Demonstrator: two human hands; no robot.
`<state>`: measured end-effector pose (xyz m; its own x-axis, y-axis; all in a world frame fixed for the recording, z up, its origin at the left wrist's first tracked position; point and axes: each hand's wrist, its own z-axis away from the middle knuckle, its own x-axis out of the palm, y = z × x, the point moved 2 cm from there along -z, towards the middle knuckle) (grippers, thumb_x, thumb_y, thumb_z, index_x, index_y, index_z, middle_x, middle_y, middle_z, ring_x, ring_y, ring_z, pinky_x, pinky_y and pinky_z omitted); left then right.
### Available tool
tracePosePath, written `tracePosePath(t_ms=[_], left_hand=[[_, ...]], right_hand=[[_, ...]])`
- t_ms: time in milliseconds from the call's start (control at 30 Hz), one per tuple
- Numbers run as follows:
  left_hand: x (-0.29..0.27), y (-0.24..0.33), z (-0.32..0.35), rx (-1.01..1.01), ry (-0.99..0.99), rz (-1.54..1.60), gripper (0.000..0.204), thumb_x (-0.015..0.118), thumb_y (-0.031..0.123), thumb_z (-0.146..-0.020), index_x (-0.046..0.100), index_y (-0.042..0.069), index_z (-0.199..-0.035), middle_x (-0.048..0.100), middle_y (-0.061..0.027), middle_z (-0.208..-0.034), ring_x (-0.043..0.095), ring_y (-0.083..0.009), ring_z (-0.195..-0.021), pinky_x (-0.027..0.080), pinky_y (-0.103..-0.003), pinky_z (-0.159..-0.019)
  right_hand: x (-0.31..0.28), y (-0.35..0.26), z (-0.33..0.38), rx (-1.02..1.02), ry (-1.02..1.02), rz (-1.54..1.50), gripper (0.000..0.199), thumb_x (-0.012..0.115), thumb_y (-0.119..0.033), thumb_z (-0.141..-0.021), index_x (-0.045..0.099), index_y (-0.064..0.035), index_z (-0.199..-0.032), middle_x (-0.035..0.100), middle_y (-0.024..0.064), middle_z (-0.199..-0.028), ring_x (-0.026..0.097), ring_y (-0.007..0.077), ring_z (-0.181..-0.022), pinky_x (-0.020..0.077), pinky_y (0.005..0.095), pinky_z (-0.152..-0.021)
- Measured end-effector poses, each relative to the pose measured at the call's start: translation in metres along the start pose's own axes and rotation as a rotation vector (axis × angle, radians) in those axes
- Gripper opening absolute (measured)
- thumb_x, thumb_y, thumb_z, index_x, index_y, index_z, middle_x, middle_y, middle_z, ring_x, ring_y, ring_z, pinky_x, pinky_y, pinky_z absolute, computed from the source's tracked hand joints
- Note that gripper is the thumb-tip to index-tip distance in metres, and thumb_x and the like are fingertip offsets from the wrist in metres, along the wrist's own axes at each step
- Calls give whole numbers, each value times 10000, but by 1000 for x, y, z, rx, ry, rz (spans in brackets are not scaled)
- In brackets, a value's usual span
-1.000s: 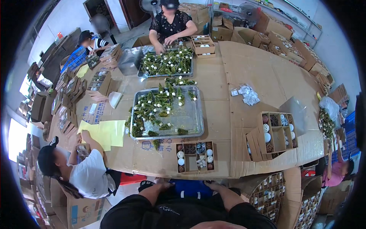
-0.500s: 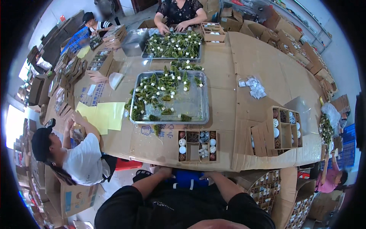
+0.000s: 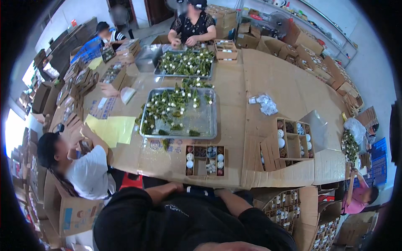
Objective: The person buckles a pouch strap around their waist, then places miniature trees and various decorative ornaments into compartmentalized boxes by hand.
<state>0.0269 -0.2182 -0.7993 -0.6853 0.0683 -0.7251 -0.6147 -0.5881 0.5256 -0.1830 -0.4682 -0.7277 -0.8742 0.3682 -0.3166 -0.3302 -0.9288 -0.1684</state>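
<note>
I look down past the wearer's dark top and find the left hand low at the near edge of the table, with the right hand just across from it. Both are partly hidden and small from where I sit, so I cannot tell whether either is clenched, released or grasping anything. Between them I make out a dark blue thing with white marks, mostly below the edge. The nearest thing on the tabletop is a small divided box, lying flat just beyond the hands. I see brown and white balls down its left and right columns, dark and blue-and-white balls along the top, and small white pieces in a middle compartment. Beyond that I have a metal tray with little green trees on white bases, crowded toward its left and far sides. A larger divided box sits to the right, tilted, near a crumpled heap of clear packets. To the left I see yellow paper beside a co-worker in a white shirt; across the table another person in a dark top works behind a second loaded tray.
</note>
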Motion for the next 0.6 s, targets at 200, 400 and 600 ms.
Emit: tracePosePath(t_ms=[200, 400, 600], left_hand=[[-55, 45, 4, 72, 63, 3, 587, 621, 528, -853, 630, 90, -1243, 643, -191, -1235, 597, -372, -1156, 466, -447, -991], [-55, 68, 27, 112, 244, -170, 619, 611, 510, -892, 545, 56, -1307, 616, -246, -1212, 583, -431, -1125, 478, -470, -964], [-140, 134, 84, 19, -66, 50, 442, 590, 398, -938, 606, 25, -1174, 646, -243, -1102, 617, -419, -1060, 490, -492, -928]], right_hand=[[-44, 37, 7, -144, 286, -9, 646, 712, -391, -846, 527, -84, -1384, 520, 172, -1414, 493, 377, -1298, 389, 489, -1102], [-89, 15, 10, -327, 511, -36, 550, 697, -369, -859, 592, -69, -1308, 585, 180, -1330, 535, 388, -1240, 410, 481, -1080], [-79, 10, 45, -448, 781, -200, 493, 685, -358, -873, 624, -46, -1250, 630, 201, -1245, 564, 402, -1184, 430, 470, -1051]])
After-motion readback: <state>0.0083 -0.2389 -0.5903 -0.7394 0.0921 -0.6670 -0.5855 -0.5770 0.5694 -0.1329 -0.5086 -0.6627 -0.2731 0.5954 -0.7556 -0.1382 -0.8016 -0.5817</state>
